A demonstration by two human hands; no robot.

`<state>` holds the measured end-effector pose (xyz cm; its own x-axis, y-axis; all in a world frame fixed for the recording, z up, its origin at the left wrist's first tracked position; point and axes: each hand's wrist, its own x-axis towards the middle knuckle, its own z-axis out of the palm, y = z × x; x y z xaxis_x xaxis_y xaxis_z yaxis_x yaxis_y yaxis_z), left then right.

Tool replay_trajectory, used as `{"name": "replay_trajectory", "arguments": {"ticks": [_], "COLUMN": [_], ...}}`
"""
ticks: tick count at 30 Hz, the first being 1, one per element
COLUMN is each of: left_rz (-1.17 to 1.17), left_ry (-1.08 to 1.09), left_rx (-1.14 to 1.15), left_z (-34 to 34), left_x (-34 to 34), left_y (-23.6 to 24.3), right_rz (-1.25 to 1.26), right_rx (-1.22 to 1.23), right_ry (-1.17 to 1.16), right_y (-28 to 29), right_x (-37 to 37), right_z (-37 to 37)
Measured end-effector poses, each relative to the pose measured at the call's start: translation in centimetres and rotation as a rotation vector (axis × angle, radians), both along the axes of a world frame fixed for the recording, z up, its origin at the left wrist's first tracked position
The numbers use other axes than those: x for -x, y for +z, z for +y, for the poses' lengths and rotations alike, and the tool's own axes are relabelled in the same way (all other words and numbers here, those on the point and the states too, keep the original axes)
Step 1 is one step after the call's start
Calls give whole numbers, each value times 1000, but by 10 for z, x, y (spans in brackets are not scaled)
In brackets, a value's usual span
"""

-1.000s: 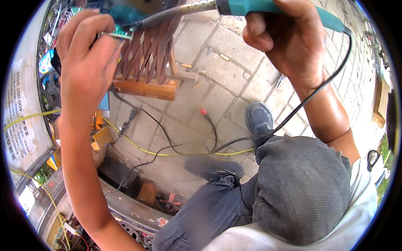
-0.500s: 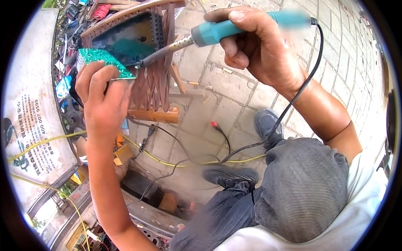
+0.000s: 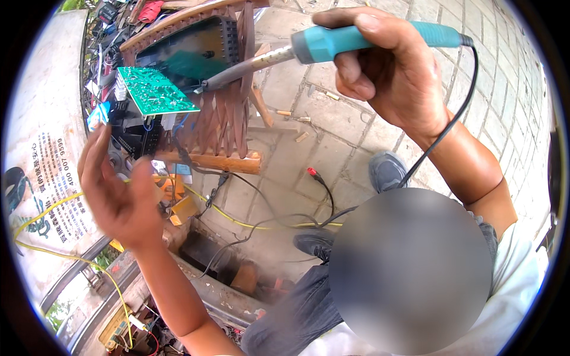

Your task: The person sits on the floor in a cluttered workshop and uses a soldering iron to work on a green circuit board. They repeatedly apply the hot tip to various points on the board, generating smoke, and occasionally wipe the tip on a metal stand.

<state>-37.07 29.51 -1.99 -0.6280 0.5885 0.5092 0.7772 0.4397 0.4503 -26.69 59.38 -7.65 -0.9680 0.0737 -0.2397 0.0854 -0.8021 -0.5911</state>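
My right hand (image 3: 395, 65) grips a soldering iron (image 3: 332, 44) by its teal handle, and a black cable runs from its end. The iron's dark tip points left, just right of a green circuit board (image 3: 157, 92); whether they touch, I cannot tell. The board lies with its soldered side up, and white and black parts and a blue wire show below its edge. Behind it is a black plastic housing (image 3: 190, 50) on a brown slatted stool (image 3: 217, 124). My left hand (image 3: 119, 190) is open below and left of the board, apart from it, fingers spread.
A yellow cord (image 3: 214, 221) and dark cables cross the paved ground. One cable ends in a red-tipped connector (image 3: 312, 172). At the left stands a pale printed board (image 3: 53, 118), with clutter beside it. Below are an orange box (image 3: 183, 210) and an open bin (image 3: 205, 252).
My left hand has let go of the circuit board and drawn down and left, its fingers opening. My right hand with the soldering iron appears slightly farther right in the picture.
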Motion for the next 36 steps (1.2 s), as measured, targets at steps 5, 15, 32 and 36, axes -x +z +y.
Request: {"name": "replay_trajectory", "arguments": {"ticks": [5,15,32,36], "left_rz": [-855,-707,-1091,-1184], "left_ry": [22,676,560,476], "left_rx": [-595,-301,-538,-603], "left_z": [-63,12,-2,-39], "left_x": [-41,-37,-4,-6], "left_y": [23,16,8,7], "right_rz": [169,226,250,266], "right_rx": [-349,-457,-425,-372], "right_ry": [-72,-116,-153,-102], "right_y": [-15,-5,-10,-13], "right_x": [-5,-11,-10,-7], "right_z": [1,-4,3,0]}}
